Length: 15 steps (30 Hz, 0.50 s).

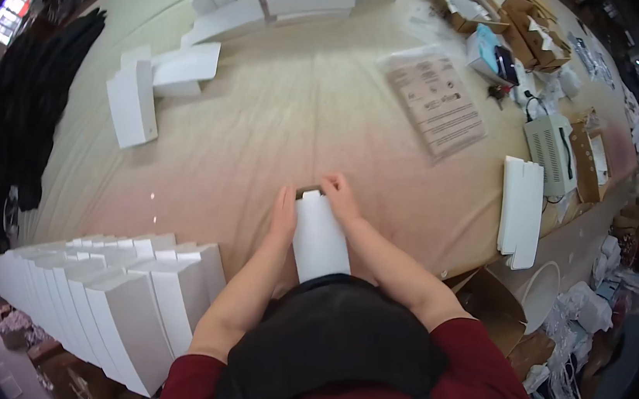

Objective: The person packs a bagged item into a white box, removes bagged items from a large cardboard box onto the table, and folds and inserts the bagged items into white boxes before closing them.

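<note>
A white box (321, 239) lies at lower centre of the frame. The left hand (284, 210) is along its left edge; the right hand (340, 195) bends at its upper right corner. Whether the fingers clamp it, I cannot tell. A row of cartons (128, 319) fills the worktop's (280, 125) lower left.

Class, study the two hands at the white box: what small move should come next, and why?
Probably fold the far end of the white box closed: a dark gap shows there, and the left hand and right hand flank it.
</note>
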{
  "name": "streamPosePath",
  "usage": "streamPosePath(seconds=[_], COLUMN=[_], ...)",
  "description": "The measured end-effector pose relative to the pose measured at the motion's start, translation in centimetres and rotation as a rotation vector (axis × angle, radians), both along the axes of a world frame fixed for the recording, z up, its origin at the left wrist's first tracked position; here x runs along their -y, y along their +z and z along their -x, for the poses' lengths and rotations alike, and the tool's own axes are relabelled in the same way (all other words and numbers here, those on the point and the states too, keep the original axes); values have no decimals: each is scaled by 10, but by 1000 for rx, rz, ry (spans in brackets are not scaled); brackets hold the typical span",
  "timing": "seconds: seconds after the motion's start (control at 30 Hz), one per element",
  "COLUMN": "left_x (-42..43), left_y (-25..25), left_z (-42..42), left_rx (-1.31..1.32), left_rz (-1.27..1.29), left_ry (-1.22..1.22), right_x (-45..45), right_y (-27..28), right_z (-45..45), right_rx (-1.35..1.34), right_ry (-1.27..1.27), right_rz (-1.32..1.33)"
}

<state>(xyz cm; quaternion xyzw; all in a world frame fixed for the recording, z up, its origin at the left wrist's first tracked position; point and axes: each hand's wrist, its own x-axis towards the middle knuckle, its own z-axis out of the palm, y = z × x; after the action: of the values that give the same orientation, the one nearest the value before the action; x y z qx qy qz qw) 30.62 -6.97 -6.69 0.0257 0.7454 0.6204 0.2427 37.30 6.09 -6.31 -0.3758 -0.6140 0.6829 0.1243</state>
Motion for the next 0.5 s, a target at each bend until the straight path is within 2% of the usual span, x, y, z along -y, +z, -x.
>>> streamPosePath(seconds=[0.1, 0.2, 0.4, 0.47, 0.5], left_x=[2, 2, 9, 14, 17], left_y=[0, 4, 8, 11, -3], left_z=[13, 10, 6, 2, 1], left_rx=[146, 226, 238, 224, 234], left_rz=[-79, -116, -90, -136, -127], left_ry=[-117, -88, -122, -114, -75], right_x=[1, 1, 1, 3, 5], right_y=[-6, -8, -12, -18, -23], right_z=[-6, -12, -17, -18, -21], right_rx=[20, 49, -19, -54, -29], right_ry=[47, 65, 18, 15, 13], right_rz=[-58, -25, 51, -36, -63])
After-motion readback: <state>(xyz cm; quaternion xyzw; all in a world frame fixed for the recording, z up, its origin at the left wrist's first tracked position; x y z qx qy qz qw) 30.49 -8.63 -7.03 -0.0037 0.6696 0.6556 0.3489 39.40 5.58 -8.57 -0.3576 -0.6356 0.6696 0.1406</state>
